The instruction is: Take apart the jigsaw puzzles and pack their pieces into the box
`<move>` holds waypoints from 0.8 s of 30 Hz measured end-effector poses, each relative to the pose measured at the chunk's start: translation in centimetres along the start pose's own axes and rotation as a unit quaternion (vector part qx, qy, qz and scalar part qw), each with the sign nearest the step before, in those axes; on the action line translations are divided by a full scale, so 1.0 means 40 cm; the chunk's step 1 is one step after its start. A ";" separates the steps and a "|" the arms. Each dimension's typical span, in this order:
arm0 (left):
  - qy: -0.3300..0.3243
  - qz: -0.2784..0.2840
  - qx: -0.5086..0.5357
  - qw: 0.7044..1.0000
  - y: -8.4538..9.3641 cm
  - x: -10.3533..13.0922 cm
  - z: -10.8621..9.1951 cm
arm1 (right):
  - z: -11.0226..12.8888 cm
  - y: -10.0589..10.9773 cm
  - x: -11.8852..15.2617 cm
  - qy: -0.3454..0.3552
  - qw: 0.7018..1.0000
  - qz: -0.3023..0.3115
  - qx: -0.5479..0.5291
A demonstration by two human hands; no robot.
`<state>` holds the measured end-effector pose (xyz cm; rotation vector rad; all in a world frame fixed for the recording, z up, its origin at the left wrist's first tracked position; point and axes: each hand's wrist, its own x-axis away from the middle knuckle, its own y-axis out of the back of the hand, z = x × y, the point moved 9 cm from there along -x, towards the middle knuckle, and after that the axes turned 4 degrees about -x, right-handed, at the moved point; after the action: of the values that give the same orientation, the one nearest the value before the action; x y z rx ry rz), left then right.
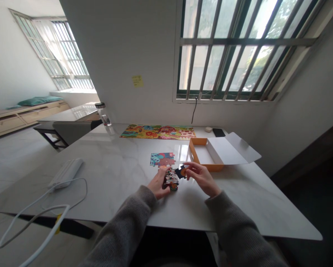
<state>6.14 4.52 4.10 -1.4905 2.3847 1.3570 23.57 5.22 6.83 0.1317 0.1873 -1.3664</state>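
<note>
My right hand (202, 179) pinches a dark jigsaw puzzle piece (180, 171) with an orange patch. Thumb and fingers of my left hand (158, 184) close round a stack of puzzle pieces (171, 178) standing on edge on the table. The held piece is right beside the top of this stack. Just beyond my hands lies a small joined section of puzzle (162, 159) in blue, pink and brown. My left hand hides part of the stack's left side.
An open orange and white box (222, 167) stands to the right. Behind lies a long colourful farm picture strip (158, 132). A white power strip (66, 172) with a looping cable is at the left, a clear bottle (104, 115) at the back left, a dark phone-like object (218, 132) at the back right.
</note>
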 end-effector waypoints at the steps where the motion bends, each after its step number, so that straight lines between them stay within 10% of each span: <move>1: -0.002 0.001 -0.006 1.000 -0.002 0.001 0.002 | 0.001 -0.017 0.008 -0.006 1.000 0.016 -0.018; 7: -0.008 0.000 -0.067 0.998 -0.015 0.006 0.016 | -0.032 -0.090 0.039 -0.051 0.994 0.094 -0.028; 16: -0.017 -0.004 -0.054 0.998 -0.016 0.005 0.021 | -0.006 -0.075 0.041 -0.020 0.996 0.050 -0.076; 24: -0.022 0.007 -0.056 0.998 -0.019 0.008 0.016 | 0.003 -0.117 0.062 0.080 0.979 0.087 0.168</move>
<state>6.27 4.60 3.07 -1.4555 2.3327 1.5335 19.47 1.88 6.51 0.5303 0.0752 -1.2032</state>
